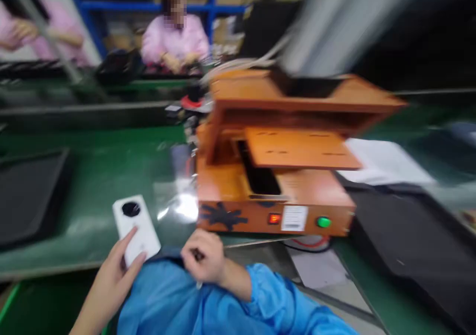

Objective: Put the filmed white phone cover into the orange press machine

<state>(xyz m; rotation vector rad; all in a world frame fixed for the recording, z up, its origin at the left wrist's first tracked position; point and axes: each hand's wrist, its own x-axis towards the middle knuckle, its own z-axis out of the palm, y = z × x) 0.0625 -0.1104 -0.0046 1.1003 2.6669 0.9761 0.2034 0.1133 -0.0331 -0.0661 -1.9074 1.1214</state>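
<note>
A white phone (140,236), its round black camera area facing up, is over the green bench at the left. My left hand (117,270) grips its lower end, with two digits across the back. Whether the phone touches the bench, I cannot tell. My right hand (204,256) is curled closed at the bench's front edge, against my blue clothing; what it may hold is hidden. Just beyond that hand stands an orange machine (238,216) with a lit red switch and a green button. Inside it, a dark-screened phone (258,176) lies under a raised orange plate (301,149).
Black trays lie at the far left (29,196) and right (401,241). A white sheet (386,161) sits right of the machine, and a clear plastic piece (176,201) left of it. Across the bench, a person in pink (176,40) works; another is partly visible at left.
</note>
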